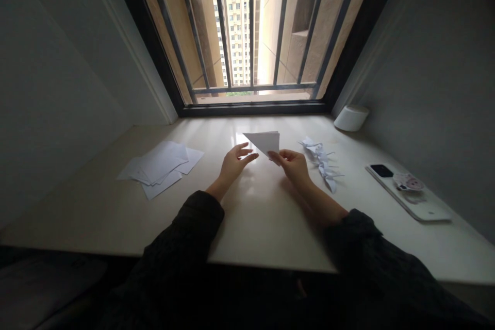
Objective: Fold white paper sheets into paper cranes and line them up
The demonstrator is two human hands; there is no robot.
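I record that the folded paper (264, 142) has its lower corner covered by the right hand (294, 165). Right of that paper, the paper figures (320, 162) are too small to identify. Farther right, the phone (406, 193) carries a sticker (408, 183) I cannot read. Below the paper, both sleeves (181, 237) leave frame.
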